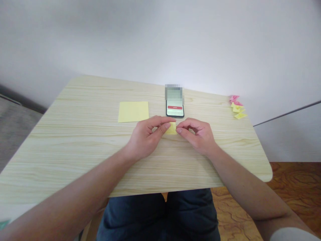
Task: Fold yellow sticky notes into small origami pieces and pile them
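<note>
A small folded piece of yellow paper (172, 129) is held between both hands, low over the table. My left hand (151, 135) pinches its left side between thumb and fingers. At its right edge, the thumb and fingertips of my right hand (197, 134) are closed on the paper. Just beyond the hands lies a phone (175, 112) with its screen lit and a red bar showing. To the left of the phone rests a flat yellow pad of paper (133, 111). The fingers hide part of the folded piece.
On the right of the wood-patterned table (75, 140) lie a crumpled-looking pink folded paper (235, 99) and folded yellow papers (238, 110). A pale wall (150, 40) stands behind the far edge. My legs (160, 214) are under the near edge.
</note>
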Demonstrator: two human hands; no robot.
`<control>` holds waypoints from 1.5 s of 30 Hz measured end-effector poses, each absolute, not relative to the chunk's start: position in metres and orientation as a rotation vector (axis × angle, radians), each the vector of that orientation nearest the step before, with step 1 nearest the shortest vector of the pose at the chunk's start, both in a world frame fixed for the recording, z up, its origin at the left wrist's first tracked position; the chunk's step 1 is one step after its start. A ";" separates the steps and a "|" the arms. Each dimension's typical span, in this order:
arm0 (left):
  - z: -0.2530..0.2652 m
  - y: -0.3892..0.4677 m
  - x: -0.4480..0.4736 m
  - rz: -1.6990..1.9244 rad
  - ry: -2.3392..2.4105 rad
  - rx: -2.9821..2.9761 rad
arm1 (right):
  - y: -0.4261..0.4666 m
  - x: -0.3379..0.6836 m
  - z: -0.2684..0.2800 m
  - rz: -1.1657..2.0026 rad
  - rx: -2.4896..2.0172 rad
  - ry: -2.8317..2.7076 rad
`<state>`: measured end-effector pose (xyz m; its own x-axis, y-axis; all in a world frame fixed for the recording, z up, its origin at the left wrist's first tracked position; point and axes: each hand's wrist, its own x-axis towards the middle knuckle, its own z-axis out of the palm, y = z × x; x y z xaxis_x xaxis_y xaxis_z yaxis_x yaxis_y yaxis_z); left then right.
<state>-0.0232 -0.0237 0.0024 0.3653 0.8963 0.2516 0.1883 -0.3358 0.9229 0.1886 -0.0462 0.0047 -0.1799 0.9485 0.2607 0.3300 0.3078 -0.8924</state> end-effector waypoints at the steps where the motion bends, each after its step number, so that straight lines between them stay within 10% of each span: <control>1: 0.002 -0.023 -0.023 1.016 0.948 1.740 | -0.046 0.189 0.004 0.911 -1.173 -1.678; 45: -0.003 -0.023 -0.022 0.852 0.698 1.433 | -0.047 0.186 0.002 0.983 -1.116 -1.597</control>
<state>-0.0215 -0.0229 -0.0031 0.5417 0.8362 0.0857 -0.0802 -0.0500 0.9955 0.1856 -0.0472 0.0016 -0.1623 0.9579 0.2366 0.2203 0.2689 -0.9376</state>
